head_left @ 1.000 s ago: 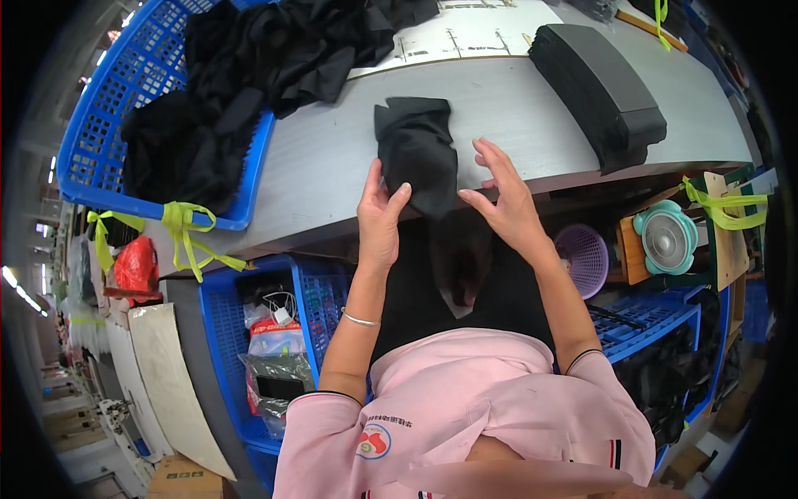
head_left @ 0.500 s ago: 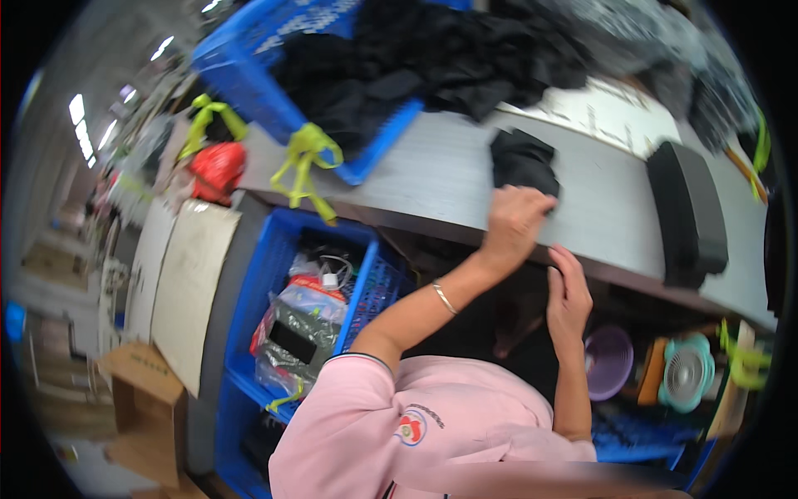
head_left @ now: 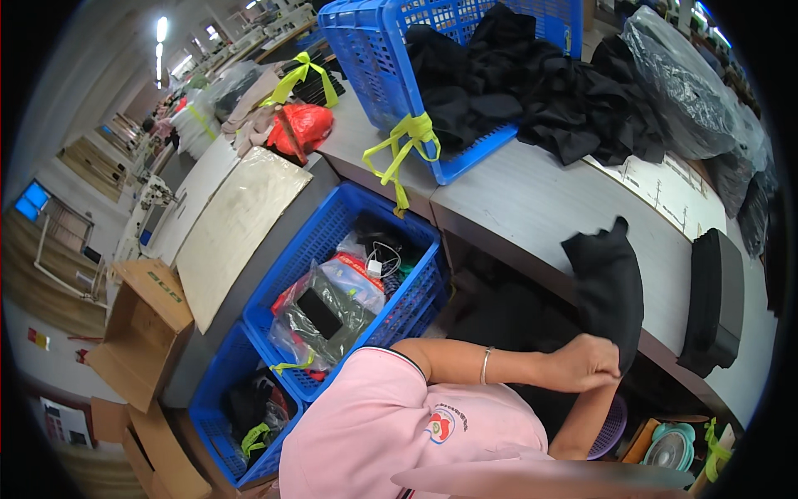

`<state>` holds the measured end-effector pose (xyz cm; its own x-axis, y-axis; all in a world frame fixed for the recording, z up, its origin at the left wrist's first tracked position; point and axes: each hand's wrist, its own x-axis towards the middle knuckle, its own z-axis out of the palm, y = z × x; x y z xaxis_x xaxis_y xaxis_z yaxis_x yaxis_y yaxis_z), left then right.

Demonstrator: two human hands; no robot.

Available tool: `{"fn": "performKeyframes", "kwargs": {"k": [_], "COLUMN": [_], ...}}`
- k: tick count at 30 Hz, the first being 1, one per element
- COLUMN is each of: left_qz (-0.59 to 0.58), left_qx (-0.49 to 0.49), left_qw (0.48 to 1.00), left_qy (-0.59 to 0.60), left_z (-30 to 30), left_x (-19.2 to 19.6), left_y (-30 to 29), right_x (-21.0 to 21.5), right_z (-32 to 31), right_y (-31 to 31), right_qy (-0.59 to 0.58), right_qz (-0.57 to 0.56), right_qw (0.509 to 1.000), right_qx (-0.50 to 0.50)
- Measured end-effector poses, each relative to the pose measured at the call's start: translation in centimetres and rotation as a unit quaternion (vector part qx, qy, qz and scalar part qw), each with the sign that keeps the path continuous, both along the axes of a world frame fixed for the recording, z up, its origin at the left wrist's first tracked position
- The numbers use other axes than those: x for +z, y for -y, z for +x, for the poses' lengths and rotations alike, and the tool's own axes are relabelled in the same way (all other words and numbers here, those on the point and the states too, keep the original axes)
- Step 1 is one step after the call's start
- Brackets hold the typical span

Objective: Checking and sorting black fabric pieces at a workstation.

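Observation:
A folded black garment (head_left: 607, 279) lies over the front edge of the grey table (head_left: 515, 200), its lower part hanging down. My left hand (head_left: 586, 362) is closed in a fist on the garment's lower end, with a thin bracelet on the wrist. My right forearm (head_left: 582, 420) rises from below toward the same spot. The right hand itself is hidden behind my left hand, so its grip cannot be made out.
A blue basket (head_left: 399, 58) of black clothes stands at the table's back, with more black cloth (head_left: 582, 100) spilling beside it. A black case (head_left: 715, 299) lies to the right. Blue crates (head_left: 332, 274) with bagged items, a board (head_left: 237, 220) and cardboard boxes (head_left: 137, 324) stand left.
The view has swung left toward the crates and floor. My left hand has slid from the garment on the tabletop down to its hanging end, and my right hand has gone out of sight behind it.

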<state>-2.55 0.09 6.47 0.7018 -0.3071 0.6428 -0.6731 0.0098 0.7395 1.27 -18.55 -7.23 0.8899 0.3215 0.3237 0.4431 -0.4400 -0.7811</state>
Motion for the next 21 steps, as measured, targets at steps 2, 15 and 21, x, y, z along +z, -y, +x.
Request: {"fn": "performKeyframes", "kwargs": {"k": [2, 15, 21], "left_qz": [0.022, -0.126, -0.065], "left_qx": [-0.031, 0.047, -0.045], "left_qw": [0.999, 0.976, 0.991], "left_qy": [-0.008, -0.17, -0.109], "left_z": [-0.9, 0.8, -1.1], "left_x": [-0.3, 1.5, 0.6], "left_y": [0.2, -2.8, -1.5], "right_x": [0.6, 4.0, 0.0], "right_z": [-0.8, -1.4, 1.1], "right_y": [-0.6, -5.6, -0.7], "right_qy": [-0.023, -0.166, -0.192], "right_qz": [0.07, 0.473, 0.365], "right_qw": [0.997, 0.863, 0.88], "right_qx": [0.009, 0.061, 0.235]}}
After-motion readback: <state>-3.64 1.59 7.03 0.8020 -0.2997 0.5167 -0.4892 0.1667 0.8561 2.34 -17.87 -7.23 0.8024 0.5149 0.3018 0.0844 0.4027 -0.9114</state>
